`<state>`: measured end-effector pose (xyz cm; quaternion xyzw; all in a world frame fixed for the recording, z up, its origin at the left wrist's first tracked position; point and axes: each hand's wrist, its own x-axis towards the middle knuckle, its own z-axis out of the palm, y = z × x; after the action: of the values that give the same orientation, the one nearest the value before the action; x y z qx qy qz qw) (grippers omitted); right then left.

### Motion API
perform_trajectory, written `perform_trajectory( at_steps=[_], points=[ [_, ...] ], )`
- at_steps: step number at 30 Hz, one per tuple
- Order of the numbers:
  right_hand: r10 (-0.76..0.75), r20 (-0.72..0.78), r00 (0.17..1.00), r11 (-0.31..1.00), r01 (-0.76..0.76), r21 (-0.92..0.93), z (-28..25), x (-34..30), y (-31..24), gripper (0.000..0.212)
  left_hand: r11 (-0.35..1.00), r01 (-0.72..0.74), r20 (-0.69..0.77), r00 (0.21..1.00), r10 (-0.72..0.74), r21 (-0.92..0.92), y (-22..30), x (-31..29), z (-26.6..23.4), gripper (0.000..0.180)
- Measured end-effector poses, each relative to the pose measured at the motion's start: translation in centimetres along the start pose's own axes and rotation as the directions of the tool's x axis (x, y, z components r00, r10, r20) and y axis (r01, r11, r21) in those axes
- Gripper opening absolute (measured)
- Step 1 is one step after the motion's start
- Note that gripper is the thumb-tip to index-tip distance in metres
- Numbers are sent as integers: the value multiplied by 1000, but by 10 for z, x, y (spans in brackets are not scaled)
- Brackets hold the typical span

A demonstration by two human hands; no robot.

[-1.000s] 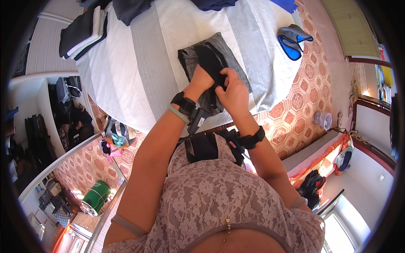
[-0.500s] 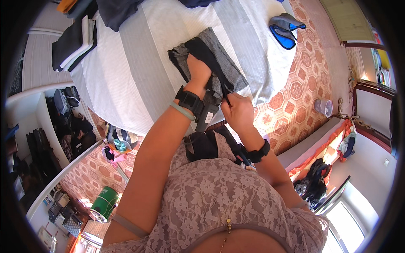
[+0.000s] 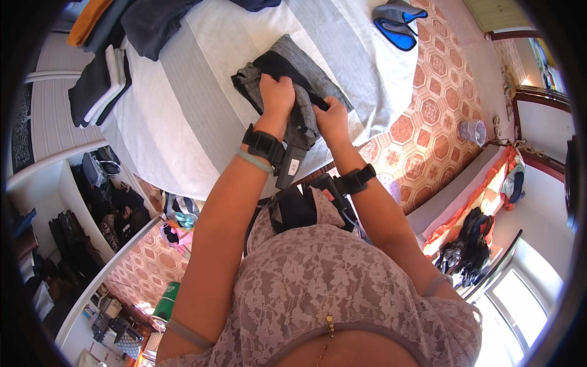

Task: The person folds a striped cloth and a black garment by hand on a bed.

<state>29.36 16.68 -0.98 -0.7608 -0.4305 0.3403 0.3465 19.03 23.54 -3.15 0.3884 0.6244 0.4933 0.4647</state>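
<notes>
A grey and black knit garment [image 3: 296,61], partly folded, lies near the front edge of the striped bed cover [image 3: 208,98]. My left hand [image 3: 278,98] is closed on the black fabric at its middle. On the garment's right side my right hand [image 3: 333,119] pinches the dark edge between thumb and fingers. A grey fold hangs between the two hands toward me. The fingertips of my left hand are partly hidden by the cloth.
Folded dark and white clothes [image 3: 101,85] sit at the bed's left edge, with more dark clothing [image 3: 153,27] behind. A grey item with blue lining [image 3: 397,27] lies at the far right. A clear bin [image 3: 472,131] stands on the tiled floor [image 3: 431,125].
My right hand has moved from the garment's near edge up along its right side. My left hand has curled more tightly into the fabric. The whole view has shifted slightly.
</notes>
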Motion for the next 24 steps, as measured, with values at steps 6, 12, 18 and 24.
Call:
perform_trajectory(
  at_steps=[6,12,18,24],
  points=[
    [-40,-42,998,991,34,-132,-22,-36,19,18,979,120,14,993,-119,-166,9,1,5,25],
    [-155,43,987,986,152,68,-59,-87,-15,15,945,-315,-119,939,323,86,2,5,6,17],
    [-142,-11,990,889,132,438,-39,-70,-30,17,884,271,-133,930,-342,-381,13,-10,0,27],
    [-338,33,941,928,327,179,-34,-59,-57,17,997,-77,690,720,78,-33,23,-56,-41,24]
  ],
)
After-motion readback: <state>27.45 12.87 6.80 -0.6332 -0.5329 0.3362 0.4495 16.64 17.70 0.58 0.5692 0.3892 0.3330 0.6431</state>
